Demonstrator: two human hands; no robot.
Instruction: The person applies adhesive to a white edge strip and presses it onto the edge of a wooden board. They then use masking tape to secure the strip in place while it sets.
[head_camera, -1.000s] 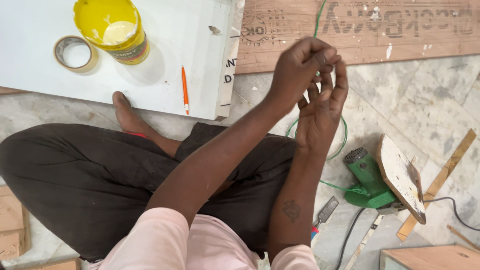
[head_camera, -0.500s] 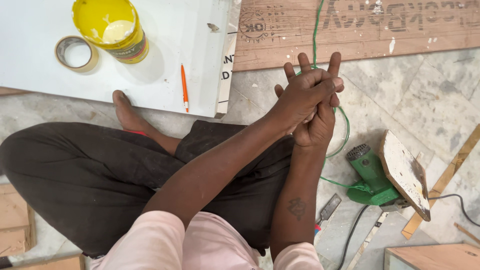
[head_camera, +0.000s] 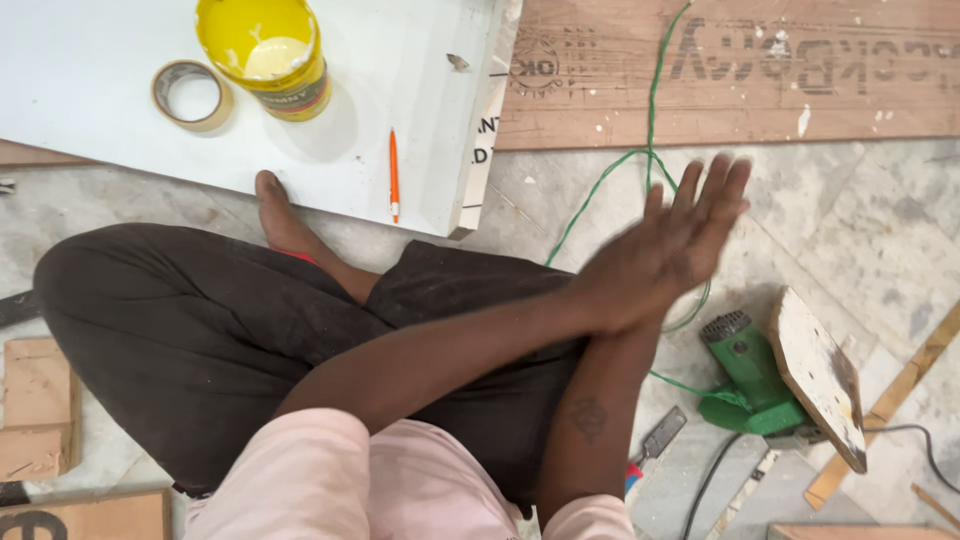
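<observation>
Sitting cross-legged on the floor, palms laid flat against each other over the knee

Nearest the camera, the left hand (head_camera: 650, 262) lies on top of the right hand (head_camera: 712, 190), palm to palm with fingers straight and spread; both are motion-blurred, and nothing shows between them, so whether they hold anything cannot be told. Under them a green cord (head_camera: 652, 110) loops across the stone floor to a green power tool (head_camera: 745, 372) lying on its side just beside the right forearm, with a chisel (head_camera: 655, 440) near the elbow, all within arm's reach. Beyond the bare foot (head_camera: 280, 205), a white board (head_camera: 90, 110) lies flat as a work surface, carrying an orange pencil (head_camera: 394, 175), a roll of tape (head_camera: 191, 94) and an open yellow tin (head_camera: 264, 52). Farthest off lies a plywood sheet (head_camera: 740, 95).
</observation>
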